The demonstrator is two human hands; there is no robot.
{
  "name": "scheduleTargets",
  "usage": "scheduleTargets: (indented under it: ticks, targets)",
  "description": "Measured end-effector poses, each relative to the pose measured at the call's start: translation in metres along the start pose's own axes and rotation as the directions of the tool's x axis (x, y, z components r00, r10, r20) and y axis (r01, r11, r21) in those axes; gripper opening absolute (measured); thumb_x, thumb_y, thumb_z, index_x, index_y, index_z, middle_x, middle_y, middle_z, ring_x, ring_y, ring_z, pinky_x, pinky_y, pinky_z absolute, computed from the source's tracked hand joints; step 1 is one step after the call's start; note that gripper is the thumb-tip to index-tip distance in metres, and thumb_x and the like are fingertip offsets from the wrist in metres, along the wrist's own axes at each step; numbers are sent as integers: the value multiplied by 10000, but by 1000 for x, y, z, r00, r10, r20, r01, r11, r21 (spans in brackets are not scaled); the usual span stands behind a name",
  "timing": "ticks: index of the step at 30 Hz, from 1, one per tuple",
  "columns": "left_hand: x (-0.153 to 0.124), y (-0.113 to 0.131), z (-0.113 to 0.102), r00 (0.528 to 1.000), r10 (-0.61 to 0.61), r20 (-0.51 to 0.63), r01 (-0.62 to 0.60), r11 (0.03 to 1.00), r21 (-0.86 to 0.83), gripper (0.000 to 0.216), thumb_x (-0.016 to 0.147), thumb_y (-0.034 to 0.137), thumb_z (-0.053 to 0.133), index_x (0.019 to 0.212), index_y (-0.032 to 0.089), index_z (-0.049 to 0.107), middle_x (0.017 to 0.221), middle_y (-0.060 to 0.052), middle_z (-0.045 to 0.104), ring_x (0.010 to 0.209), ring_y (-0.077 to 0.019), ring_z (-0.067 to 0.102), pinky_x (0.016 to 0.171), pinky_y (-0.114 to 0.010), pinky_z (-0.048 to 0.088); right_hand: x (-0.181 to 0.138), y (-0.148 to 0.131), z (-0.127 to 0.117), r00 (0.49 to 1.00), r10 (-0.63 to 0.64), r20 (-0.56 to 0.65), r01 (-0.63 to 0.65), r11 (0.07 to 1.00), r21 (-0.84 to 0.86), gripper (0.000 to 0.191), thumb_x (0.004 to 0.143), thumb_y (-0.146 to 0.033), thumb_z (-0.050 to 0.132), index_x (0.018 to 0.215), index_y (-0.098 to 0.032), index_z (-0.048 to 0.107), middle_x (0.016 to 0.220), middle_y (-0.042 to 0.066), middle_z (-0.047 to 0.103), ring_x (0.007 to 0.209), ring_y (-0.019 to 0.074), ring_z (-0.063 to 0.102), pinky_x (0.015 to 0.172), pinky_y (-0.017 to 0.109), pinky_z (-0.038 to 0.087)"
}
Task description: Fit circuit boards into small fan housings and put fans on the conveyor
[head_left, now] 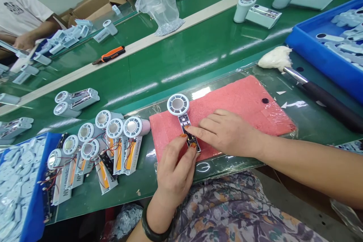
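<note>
Green work surface fills most of the view. Blue bin at right and a second blue bin at left, both loaded with pale parts, flank the worker, likely for short reaches either side. Pink mat lies slanted on the bench in front of the lap, probably as padding against slips and scratches. Group of part-built fans sits between left bin and mat, handles toward the worker, wires and orange insides exposed; probably turned so for easy pickup. Black-handled tool with a white wad at its tip rests at far right, off the mat. Right hand comes in from the side, index stretched out, its tip on the board, other fingers loosely curled; can't tell if anything is under the palm. Left hand has fingers bent and slightly apart, tips at the board's near end, seemingly steadying it; can't tell if they pinch. Fan in work lies on the mat's left part, round head away, handle toward the worker, presumably for a straight view of the circuit board along the handle. Dark disc lies near the mat's right end.
</note>
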State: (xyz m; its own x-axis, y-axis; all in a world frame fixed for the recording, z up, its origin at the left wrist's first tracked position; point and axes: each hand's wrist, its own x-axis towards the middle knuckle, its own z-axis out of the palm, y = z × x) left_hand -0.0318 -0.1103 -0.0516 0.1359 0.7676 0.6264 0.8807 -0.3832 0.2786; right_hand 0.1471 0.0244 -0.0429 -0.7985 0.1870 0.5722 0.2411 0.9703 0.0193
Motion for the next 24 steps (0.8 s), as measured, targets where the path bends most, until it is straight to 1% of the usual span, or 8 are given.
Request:
scheduleTargets:
  ticks: [5,8,14,21,24]
  targets:
    - [-1,0,0,1000,-3,2,3,1000,-3,237,896,61,719,1095,187,689,1239,-132,698,1156,-238,698,921,-361,612,0,1,1,999,11,33,-12,1000,17,303,1032,-127,459,1221,-140,697,775,27,660,674,149,490,670,318,310]
    - [-1,0,0,1000,-2,0,2,1000,-7,236,895,56,717,1092,183,691,1242,-136,697,1156,-238,697,921,-360,610,0,1,1,999,8,42,-8,1000,-2,310,1032,-123,456,1228,-150,695,762,21,648,672,149,480,673,315,305]
    - [-1,0,1,1000,6,-6,-6,1000,-8,232,895,52,719,1090,174,688,1242,-142,692,1164,-237,693,920,-357,608,1,1,-1,1000,-7,17,8,999,-46,314,1033,-123,449,1208,-160,707,744,14,623,653,151,451,654,316,288]
    - [-1,0,0,1000,-4,-1,4,1000,-9,243,901,51,709,1099,190,689,1253,-131,693,1157,-232,694,919,-359,609,2,1,-1,1000,-5,28,7,998,-66,310,1031,-130,452,1203,-173,706,747,13,617,658,152,444,654,316,287]
    - [0,0,0,1000,5,-6,-5,1000,-7,232,899,45,711,1089,177,687,1248,-140,688,1160,-229,692,924,-349,607,2,0,-1,1000,-6,25,7,998,-68,312,1030,-125,449,1202,-170,705,742,12,611,655,152,440,652,317,286]
